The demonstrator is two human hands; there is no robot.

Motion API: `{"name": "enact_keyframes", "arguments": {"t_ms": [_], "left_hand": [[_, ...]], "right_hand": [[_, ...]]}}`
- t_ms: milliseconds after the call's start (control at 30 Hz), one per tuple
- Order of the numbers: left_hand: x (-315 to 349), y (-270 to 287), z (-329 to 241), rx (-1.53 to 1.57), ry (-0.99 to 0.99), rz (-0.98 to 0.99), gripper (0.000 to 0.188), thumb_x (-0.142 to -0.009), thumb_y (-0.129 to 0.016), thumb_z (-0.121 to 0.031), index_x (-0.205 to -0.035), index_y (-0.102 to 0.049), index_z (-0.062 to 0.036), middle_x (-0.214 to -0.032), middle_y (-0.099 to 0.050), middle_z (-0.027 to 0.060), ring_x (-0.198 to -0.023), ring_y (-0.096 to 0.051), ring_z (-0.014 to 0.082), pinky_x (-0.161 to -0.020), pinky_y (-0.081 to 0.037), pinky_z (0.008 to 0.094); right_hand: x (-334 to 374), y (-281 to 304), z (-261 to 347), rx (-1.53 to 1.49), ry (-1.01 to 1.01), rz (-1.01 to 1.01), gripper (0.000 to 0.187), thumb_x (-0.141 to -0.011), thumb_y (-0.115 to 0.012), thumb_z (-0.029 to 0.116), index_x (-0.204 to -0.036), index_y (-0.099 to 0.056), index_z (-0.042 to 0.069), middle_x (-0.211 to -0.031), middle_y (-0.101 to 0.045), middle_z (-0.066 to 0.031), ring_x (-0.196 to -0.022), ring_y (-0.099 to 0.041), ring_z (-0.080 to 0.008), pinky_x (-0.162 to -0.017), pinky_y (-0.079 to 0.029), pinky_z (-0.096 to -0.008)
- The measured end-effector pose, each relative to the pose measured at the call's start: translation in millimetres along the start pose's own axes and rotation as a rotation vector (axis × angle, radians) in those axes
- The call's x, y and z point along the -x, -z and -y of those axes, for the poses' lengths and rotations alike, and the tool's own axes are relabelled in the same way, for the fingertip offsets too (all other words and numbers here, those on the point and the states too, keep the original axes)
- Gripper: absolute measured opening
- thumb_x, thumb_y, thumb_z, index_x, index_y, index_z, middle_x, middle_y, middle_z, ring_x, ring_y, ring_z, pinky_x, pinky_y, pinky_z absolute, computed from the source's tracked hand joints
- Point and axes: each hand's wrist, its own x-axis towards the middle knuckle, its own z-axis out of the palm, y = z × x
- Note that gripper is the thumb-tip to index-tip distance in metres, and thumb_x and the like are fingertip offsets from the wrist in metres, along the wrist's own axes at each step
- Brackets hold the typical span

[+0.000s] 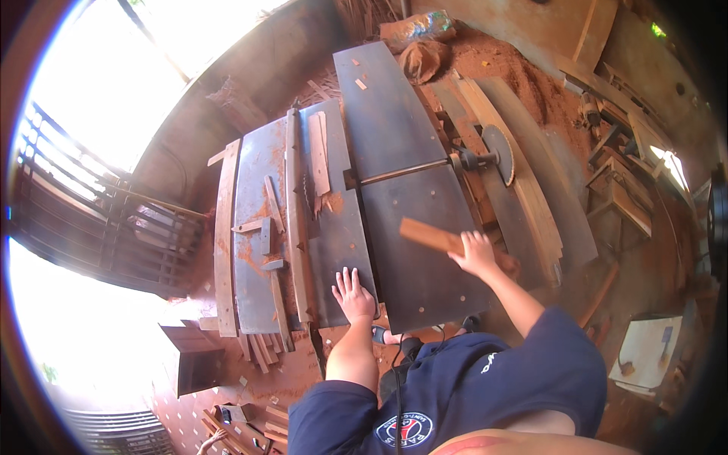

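Observation:
My right hand (476,254) is closed round one end of a short, reddish-brown wooden board (429,234). The board points left over the dark metal saw table (413,277). Farther left, my left hand (355,297) lies palm down near the front edge of the table's left section, fingers spread and nothing in them. Beyond the board, a metal shaft (406,171) runs across the table to a round saw blade (499,155) on the right. Whether the blade is turning cannot be told.
A long wooden fence (296,220) with a second toothed blade (307,193) beside it lies left of my left hand. A hammer (273,265) and wood strips rest farther left. Sawdust (523,83) is heaped behind. Another person's hand (218,435) shows at lower left.

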Motion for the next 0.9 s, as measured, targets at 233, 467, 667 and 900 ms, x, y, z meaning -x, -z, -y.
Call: {"name": "enact_keyframes", "arguments": {"t_ms": [233,467,667,900], "left_hand": [[-5.8,6.7,-6.1,0.016,-0.003,0.052,0.057,-0.092,-0.049,-0.012,-0.149,-0.048,-0.0152,-0.162,-0.039,0.0091,-0.154,-0.027,0.0303,-0.125,-0.015,0.0533],[-4.8,5.3,-3.0,-0.005,0.014,0.037,0.055,-0.093,-0.052,-0.014,-0.148,-0.05,-0.0172,-0.162,-0.039,0.0064,-0.155,-0.026,0.0285,-0.125,-0.015,0.0523],[-2.0,5.1,-1.7,0.007,0.018,0.001,0.054,-0.092,-0.051,-0.016,-0.146,-0.053,-0.0159,-0.16,-0.043,0.0069,-0.153,-0.029,0.028,-0.125,-0.017,0.0517],[-3.5,5.5,-2.8,0.04,-0.003,-0.057,0.054,-0.091,-0.055,-0.025,-0.144,-0.056,-0.0147,-0.158,-0.046,0.0092,-0.152,-0.032,0.0304,-0.124,-0.018,0.0532]], "right_hand": [[-125.5,-18.6,37.6,0.005,-0.188,-0.057,0.067,-0.081,-0.078,0.052,-0.121,-0.061,0.002,-0.11,-0.07,-0.0156,-0.107,-0.063,-0.0325,-0.093,-0.049,-0.0481],[-64.2,-10.0,41.5,-0.093,-0.144,-0.073,0.065,-0.081,-0.079,0.046,-0.124,-0.06,0.0,-0.112,-0.07,-0.0171,-0.108,-0.062,-0.0357,-0.093,-0.048,-0.049],[85.5,40.1,45.3,-0.14,-0.057,0.046,0.056,-0.076,-0.082,0.043,-0.112,-0.061,0.004,-0.1,-0.065,-0.0153,-0.099,-0.06,-0.0354,-0.087,-0.048,-0.0476],[88.2,30.3,15.7,-0.081,0.118,0.097,0.058,-0.073,-0.082,0.045,-0.108,-0.061,0.004,-0.103,-0.065,-0.0106,-0.1,-0.058,-0.0315,-0.09,-0.046,-0.0453]]}}
